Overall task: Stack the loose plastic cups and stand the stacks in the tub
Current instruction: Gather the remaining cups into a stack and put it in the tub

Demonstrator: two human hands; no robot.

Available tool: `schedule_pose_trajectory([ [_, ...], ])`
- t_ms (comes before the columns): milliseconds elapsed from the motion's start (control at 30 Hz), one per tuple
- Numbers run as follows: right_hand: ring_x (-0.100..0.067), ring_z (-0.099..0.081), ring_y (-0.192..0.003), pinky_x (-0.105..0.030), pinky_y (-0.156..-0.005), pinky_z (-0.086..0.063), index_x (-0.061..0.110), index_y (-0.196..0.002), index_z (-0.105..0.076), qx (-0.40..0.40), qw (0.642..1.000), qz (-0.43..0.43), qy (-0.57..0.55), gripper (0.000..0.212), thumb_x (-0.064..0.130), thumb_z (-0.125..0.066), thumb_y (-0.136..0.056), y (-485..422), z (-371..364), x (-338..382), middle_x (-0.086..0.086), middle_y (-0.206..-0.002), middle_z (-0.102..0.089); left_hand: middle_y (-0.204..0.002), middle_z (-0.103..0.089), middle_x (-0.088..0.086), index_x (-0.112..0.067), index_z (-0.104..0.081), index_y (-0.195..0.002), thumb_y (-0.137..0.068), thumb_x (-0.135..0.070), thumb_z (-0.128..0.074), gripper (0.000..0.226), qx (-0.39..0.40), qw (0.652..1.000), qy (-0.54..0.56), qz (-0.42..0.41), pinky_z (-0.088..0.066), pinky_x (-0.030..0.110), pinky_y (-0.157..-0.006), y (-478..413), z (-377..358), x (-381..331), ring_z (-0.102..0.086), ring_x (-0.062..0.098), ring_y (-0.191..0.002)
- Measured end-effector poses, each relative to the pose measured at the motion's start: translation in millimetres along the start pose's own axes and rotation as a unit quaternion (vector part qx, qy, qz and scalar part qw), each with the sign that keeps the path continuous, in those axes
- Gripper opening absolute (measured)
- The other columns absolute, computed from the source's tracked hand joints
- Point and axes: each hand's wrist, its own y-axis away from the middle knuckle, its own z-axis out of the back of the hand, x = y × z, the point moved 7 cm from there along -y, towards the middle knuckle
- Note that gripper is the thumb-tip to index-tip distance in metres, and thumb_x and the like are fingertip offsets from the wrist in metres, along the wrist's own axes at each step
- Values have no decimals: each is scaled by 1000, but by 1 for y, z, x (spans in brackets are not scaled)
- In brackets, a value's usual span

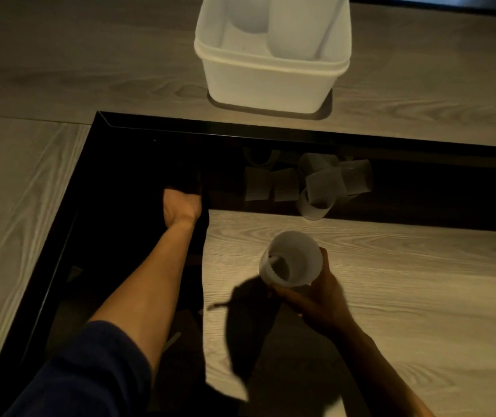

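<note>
My right hand (309, 296) grips a translucent white plastic cup (291, 260) from below, its mouth facing up at me, above the pale wooden board. My left hand (182, 206) reaches into the dark recess left of the loose cups; its fingers are lost in shadow. Several loose cups (315, 182) lie tumbled on their sides in the recess, just beyond the board's far edge. The white tub (270, 82) stands on the far wooden surface with two tall cup stacks (297, 25) upright inside it.
A black-framed recess (105, 164) runs between the outer wooden surface and the inner pale board (391, 281). Dark shadows fall across the board's near left part. Wooden surface lies left of the frame.
</note>
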Motion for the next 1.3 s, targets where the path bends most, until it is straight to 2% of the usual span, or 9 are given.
schedule_pose_trajectory([
  [167,24,-48,-110,-2,-78,-45,45,-129,-29,3,1000,-15,19,84,35,-90,-73,-1,0,0,25,-123,-48,-113,-64,0,-14,-59,-118,-64,-41,-81,64,1,996,59,-68,-56,33,-87,29,4,-1,-64,18,-100],
  [333,-4,-58,-117,-24,-90,-52,71,-122,-23,13,1000,-11,16,82,59,-85,-70,-3,-1,6,12,-130,-52,-114,-60,-4,-23,-53,-119,-72,-36,-82,57,90,978,81,-170,-51,19,-82,79,-3,-4,-60,10,-103],
  [500,-12,-67,-109,-41,-85,-60,37,-132,-36,24,999,-17,21,82,52,-88,-70,0,1,3,4,-126,-60,-123,-60,-12,-19,-50,-130,-75,-24,-82,64,181,934,176,-254,-55,19,-88,136,21,-32,-60,2,-113],
  [667,-1,-64,-105,-21,-84,-56,34,-124,-40,-8,1000,-14,-18,76,34,-90,-67,10,3,3,7,-118,-64,-125,-62,7,-3,-49,-131,-74,-27,-77,68,257,868,226,-361,-55,32,-92,193,50,-63,-63,19,-117],
  [800,6,-63,-105,-10,-79,-50,37,-125,-39,-19,999,-10,-41,75,19,-91,-73,14,1,2,13,-118,-63,-122,-62,-9,-16,-56,-127,-68,-30,-81,65,290,853,120,-418,-53,37,-93,223,42,-60,-60,15,-115],
  [933,-6,-64,-116,-30,-95,-56,55,-126,-37,1,999,2,-32,82,27,-92,-72,15,-1,5,8,-127,-63,-119,-62,-17,-22,-59,-124,-65,-26,-85,64,283,860,96,-413,-51,44,-97,229,34,-50,-60,13,-116],
  [1033,-27,-56,-131,-54,-108,-47,41,-135,-43,18,999,39,2,97,56,-95,-55,14,-2,-5,-2,-139,-58,-123,-64,-13,-23,-59,-125,-67,-30,-85,64,285,861,108,-408,-48,48,-102,232,34,-46,-60,16,-119],
  [1167,-6,-65,-112,-34,-91,-57,63,-117,-34,8,999,-37,-14,79,41,-92,-67,19,-3,-3,12,-124,-63,-130,-63,-11,-24,-56,-129,-71,-21,-86,66,288,864,117,-395,-46,45,-107,233,33,-37,-58,13,-125],
  [1300,-2,-63,-109,-14,-79,-53,44,-128,-34,9,997,-51,-49,80,39,-90,-72,18,-1,-6,14,-123,-62,-132,-62,-6,-12,-54,-133,-72,-7,-87,69,293,869,131,-378,-47,45,-108,231,28,-27,-58,14,-125],
])
